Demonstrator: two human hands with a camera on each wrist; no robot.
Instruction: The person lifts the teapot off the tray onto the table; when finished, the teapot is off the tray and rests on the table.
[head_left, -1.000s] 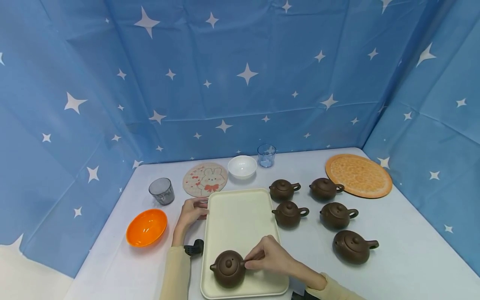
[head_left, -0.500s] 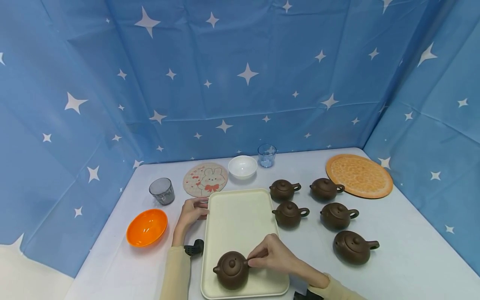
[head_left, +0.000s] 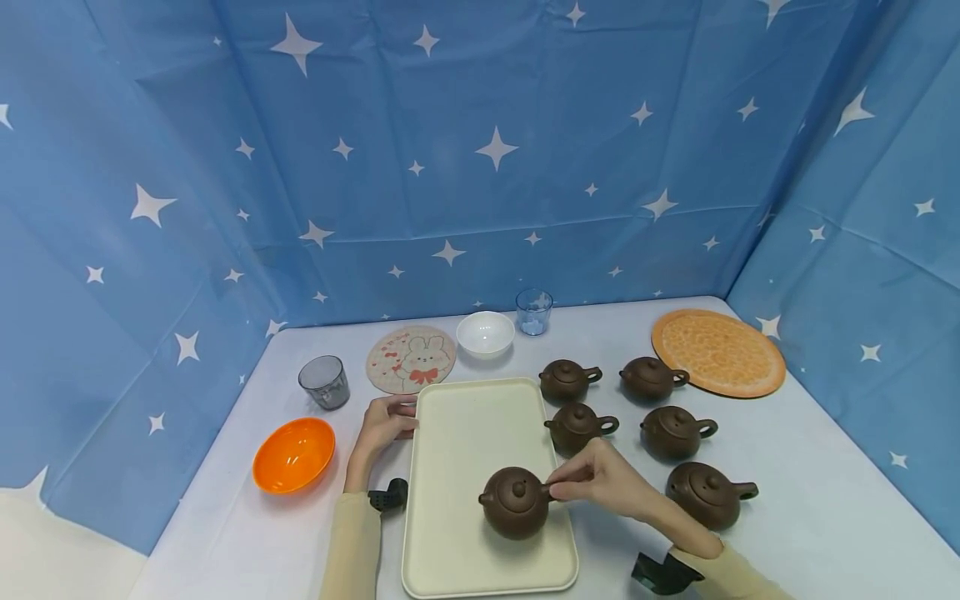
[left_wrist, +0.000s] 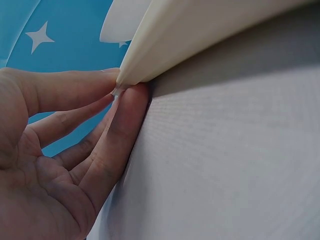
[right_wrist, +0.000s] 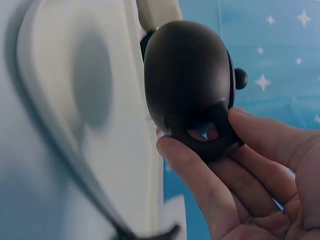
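My right hand (head_left: pixel 607 482) pinches the handle of a dark brown teapot (head_left: pixel 515 502). Held above the right side of a cream tray (head_left: pixel 465 433), the pot is upright, its spout facing left. In the right wrist view the teapot (right_wrist: pixel 187 75) hangs clear of the tray (right_wrist: pixel 120 100), its shadow falling on the tray's surface. At the tray's upper left edge, my left hand (head_left: pixel 382 427) pinches the rim; the left wrist view shows the thumb and fingers meeting at the tray edge (left_wrist: pixel 150 50).
Several brown teapots (head_left: pixel 576 429) stand right of the tray. An orange bowl (head_left: pixel 294 456) and grey glass (head_left: pixel 324 382) lie left. Behind are a rabbit mat (head_left: pixel 412 358), white bowl (head_left: pixel 486 335) and blue glass (head_left: pixel 534 312). An orange round mat (head_left: pixel 717 352) lies far right.
The teapot in my right hand has risen off the tray and moved right and away from me. My left hand has stayed at the tray's edge.
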